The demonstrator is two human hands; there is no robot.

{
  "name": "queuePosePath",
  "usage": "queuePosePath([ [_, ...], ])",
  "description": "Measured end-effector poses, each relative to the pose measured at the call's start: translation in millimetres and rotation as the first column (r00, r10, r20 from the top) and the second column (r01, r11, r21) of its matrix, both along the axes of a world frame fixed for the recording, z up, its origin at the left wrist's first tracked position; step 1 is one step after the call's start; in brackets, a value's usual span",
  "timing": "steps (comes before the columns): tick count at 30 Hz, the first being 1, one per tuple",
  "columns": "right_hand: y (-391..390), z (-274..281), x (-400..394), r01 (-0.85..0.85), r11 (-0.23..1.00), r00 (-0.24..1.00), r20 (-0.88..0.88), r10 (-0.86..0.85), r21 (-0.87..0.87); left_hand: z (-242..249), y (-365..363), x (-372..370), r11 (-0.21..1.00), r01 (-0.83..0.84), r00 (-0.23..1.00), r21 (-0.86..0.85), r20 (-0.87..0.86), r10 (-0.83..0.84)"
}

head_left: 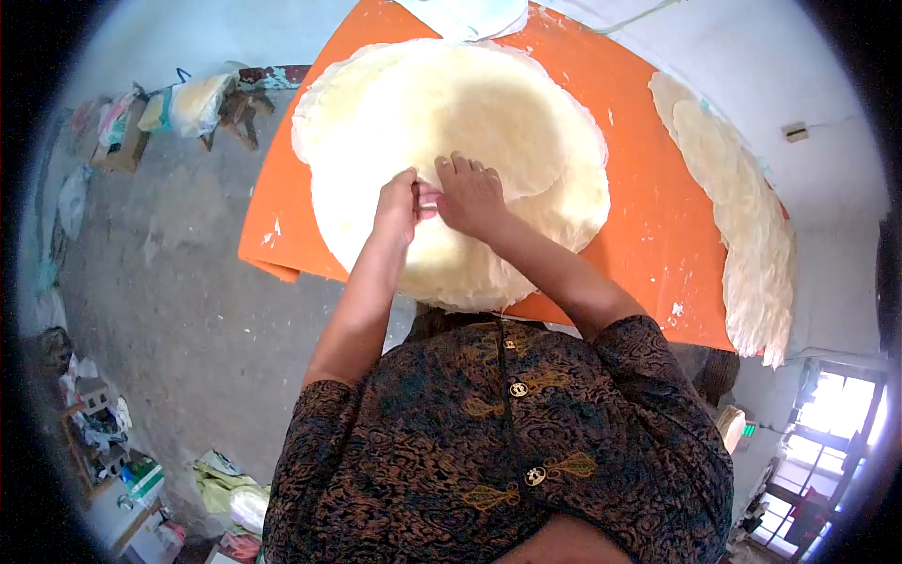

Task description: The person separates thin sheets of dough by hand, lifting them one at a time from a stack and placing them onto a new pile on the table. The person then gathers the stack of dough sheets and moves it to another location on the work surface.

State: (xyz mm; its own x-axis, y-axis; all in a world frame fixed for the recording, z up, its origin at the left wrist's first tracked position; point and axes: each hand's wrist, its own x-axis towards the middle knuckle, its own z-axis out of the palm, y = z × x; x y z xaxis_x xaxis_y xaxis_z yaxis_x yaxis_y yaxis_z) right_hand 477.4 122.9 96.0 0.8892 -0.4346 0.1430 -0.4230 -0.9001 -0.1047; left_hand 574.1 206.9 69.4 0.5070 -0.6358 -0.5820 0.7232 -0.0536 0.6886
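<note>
Centrally, both hands are over a broad pile of thin, pale, round sheets [376, 122], which lies on an orange cover [658, 197] and reaches its near edge, just in front of the person's dark patterned top [423, 442]. Left hand [396, 207]: fingers curled inward, thumb side up, close to the surface; whether a sheet's edge is pinched between them, cannot tell from here. Right hand [470, 195]: just beside the left, back upward, fingers together and slightly bent over the sheets; its thumb and underside are hidden, so its grip cannot be told either. Sheets overlap unevenly, their rims ragged and wavy; a shadow falls on the pile beyond the right hand. Along the cover's right side, well apart from the pile, a long row of overlapping sheets [742, 207] hangs partly past the edge. At the far edge, another pale round piece [465, 13], just beside the pile. Grey floor [197, 244] to the left.
</note>
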Motion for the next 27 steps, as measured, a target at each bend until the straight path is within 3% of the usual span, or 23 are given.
queuePosePath([
  [2,-14,-13,6,0.002,0.998,0.995,-0.103,0.004,0.059,6,15,4,1.0,0.011,0.995,-0.024,0.098,-0.008],
  [3,-22,-11,8,0.083,0.983,0.995,-0.071,-0.072,0.166,14,30,3,0.999,0.016,0.982,-0.039,0.191,-0.008],
  [5,-84,-55,16,-0.138,0.983,0.981,-0.12,0.152,0.118,19,59,1,0.992,-0.103,0.954,0.075,0.29,0.077],
  [6,-116,-43,28,-0.131,0.985,0.929,-0.332,0.161,0.113,16,72,-3,0.977,-0.174,0.929,0.121,0.35,0.122],
  [7,-97,11,15,0.033,0.995,0.999,-0.045,-0.029,0.097,14,83,-9,0.971,-0.195,0.923,0.139,0.36,0.134],
  [8,-78,66,3,0.144,0.979,0.942,0.283,-0.181,0.147,12,94,-15,0.963,-0.218,0.917,0.156,0.369,0.148],
  [10,-178,80,14,0.121,0.99,0.992,0.03,-0.123,0.071,8,109,-27,0.959,-0.246,0.914,0.138,0.364,0.182],
  [12,-129,157,-1,0.187,0.982,0.924,0.34,-0.173,-0.007,2,115,-36,0.967,-0.245,0.92,0.068,0.333,0.209],
  [13,-112,167,-6,0.204,0.972,0.951,0.257,-0.17,-0.114,-2,115,-38,0.965,-0.259,0.905,0.032,0.358,0.231],
  [15,-91,174,-12,0.201,0.924,0.98,0.083,-0.184,-0.327,4,113,-35,0.967,-0.224,0.91,0.121,0.381,0.163],
  [17,-71,123,-25,-0.031,0.935,0.984,0.151,0.09,-0.353,4,112,-31,0.958,-0.21,0.919,0.196,0.375,0.124],
  [20,-20,52,-47,-0.147,0.986,0.988,0.03,0.15,-0.08,-1,110,-22,0.947,-0.192,0.935,0.257,0.341,0.097],
  [22,12,20,-59,-0.155,0.98,0.97,-0.168,0.174,0.121,-6,111,-18,0.949,-0.153,0.945,0.277,0.322,0.058],
  [25,34,-6,-75,-0.22,0.959,0.975,0.026,0.219,0.177,-1,108,-21,0.965,-0.087,0.983,0.246,0.178,0.043],
  [27,33,-3,-76,-0.232,0.951,0.973,0.055,0.225,0.207,-3,105,-24,0.974,-0.05,0.992,0.221,0.123,0.023],
])
